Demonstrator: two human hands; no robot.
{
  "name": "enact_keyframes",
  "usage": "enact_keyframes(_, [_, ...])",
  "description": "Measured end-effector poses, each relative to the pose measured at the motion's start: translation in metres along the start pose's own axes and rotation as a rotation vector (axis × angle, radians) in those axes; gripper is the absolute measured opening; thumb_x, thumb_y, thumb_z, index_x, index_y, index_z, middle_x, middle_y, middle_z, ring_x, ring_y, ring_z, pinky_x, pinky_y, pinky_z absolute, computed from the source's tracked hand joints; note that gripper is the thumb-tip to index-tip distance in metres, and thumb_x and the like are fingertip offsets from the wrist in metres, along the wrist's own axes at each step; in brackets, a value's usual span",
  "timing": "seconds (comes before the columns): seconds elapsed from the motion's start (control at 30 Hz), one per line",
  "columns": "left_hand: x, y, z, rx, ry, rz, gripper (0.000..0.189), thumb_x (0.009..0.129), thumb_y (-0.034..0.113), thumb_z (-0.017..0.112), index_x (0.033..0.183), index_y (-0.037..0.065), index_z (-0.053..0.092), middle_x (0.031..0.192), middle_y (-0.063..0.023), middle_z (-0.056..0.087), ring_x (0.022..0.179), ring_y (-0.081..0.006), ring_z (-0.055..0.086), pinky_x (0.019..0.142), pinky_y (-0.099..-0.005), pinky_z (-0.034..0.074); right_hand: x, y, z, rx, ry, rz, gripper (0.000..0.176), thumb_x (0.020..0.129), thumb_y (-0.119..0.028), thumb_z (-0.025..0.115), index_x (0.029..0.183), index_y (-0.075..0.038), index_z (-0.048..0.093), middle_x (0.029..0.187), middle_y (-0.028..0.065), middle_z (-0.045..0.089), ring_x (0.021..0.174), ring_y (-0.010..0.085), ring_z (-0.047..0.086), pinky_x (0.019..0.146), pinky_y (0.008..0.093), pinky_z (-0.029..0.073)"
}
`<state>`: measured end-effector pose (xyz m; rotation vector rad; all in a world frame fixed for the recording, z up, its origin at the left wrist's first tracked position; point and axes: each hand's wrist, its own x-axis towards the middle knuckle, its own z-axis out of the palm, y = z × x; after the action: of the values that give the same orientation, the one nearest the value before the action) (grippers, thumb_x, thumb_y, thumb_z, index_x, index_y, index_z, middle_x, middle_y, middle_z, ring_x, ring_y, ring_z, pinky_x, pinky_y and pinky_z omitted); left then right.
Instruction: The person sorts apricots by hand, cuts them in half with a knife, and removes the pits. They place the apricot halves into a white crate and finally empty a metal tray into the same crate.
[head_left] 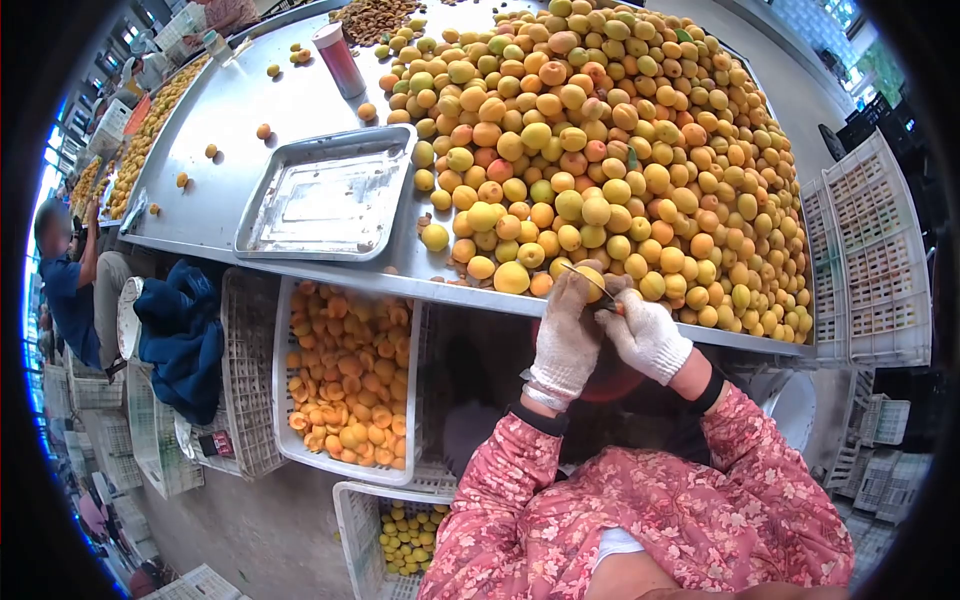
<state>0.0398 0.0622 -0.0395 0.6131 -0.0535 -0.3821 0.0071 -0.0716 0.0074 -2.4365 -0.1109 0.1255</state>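
Head view: left hand (565, 338), gloved, closed round one apricot (591, 286) just over the desk's (225, 125) near edge, right of centre. Right hand (650, 335), also gloved, fingers pinched on a small knife (617, 309), blade across the fruit; exact depth of cut can't be told.

For a good cut, I'd keep the left fingertips behind the blade, turn the fruit rather than force the knife, and keep strokes short, as ripe flesh probably bruises easily.

Containers: metal tray (320, 200) by the near edge, left of the apricot pile (610, 150), pale residue inside. White crate (340, 473) below the near edge, full of orange apricot halves (350, 385). Lower crate (352, 540) with yellow-green fruit (408, 540). Tumbler (340, 62) toward the far edge, contents hidden. Lattice crates (885, 250) standing beside the right edge.
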Motion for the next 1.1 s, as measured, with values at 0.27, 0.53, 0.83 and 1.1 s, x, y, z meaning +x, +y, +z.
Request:
enact_keyframes(0.27, [-0.006,0.012,0.015,-0.144,0.121,-0.028,0.024,0.097,0.006,0.053,0.12,0.003,0.049,0.105,-0.015,0.063,0.111,-0.0279,0.063,0.093,-0.0357,0.051,-0.001,0.001,0.004,-0.047,-0.025,-0.056,0.031,0.092,-0.027,0.061,0.103,0.001,0.055,0.076,0.0207,0.066,0.07,0.0382,0.066,0.06,0.0432,0.051])
enact_keyframes(0.53, [-0.009,0.011,0.015,-0.147,0.05,-0.076,0.027,0.095,0.0,0.053,0.121,0.004,0.05,0.109,-0.0141,0.062,0.108,-0.0278,0.064,0.09,-0.0345,0.053,-0.012,0.005,-0.009,0.449,-0.241,0.173,0.025,0.096,-0.02,0.054,0.108,0.001,0.059,0.086,0.0146,0.069,0.083,0.0222,0.066,0.073,0.0332,0.05])
enact_keyframes(0.83, [-0.008,0.011,0.022,-0.057,-0.14,-0.028,0.034,0.091,0.001,0.057,0.125,0.003,0.051,0.119,-0.0123,0.061,0.114,-0.0251,0.06,0.094,-0.0314,0.049,-0.019,0.016,-0.004,-0.043,0.095,-0.149,0.026,0.088,-0.025,0.066,0.097,-0.003,0.057,0.067,0.0152,0.063,0.06,0.0361,0.064,0.054,0.0407,0.05])
enact_keyframes(1.1, [-0.006,0.019,0.022,0.271,-0.028,-0.063,0.045,0.085,-0.001,0.066,0.129,0.001,0.054,0.118,-0.0092,0.061,0.106,-0.0178,0.06,0.093,-0.0302,0.051,-0.012,0.013,-0.025,-0.43,0.236,-0.343,0.043,0.08,-0.026,0.073,0.112,-0.002,0.056,0.063,0.0114,0.062,0.055,0.0313,0.064,0.05,0.0407,0.05])
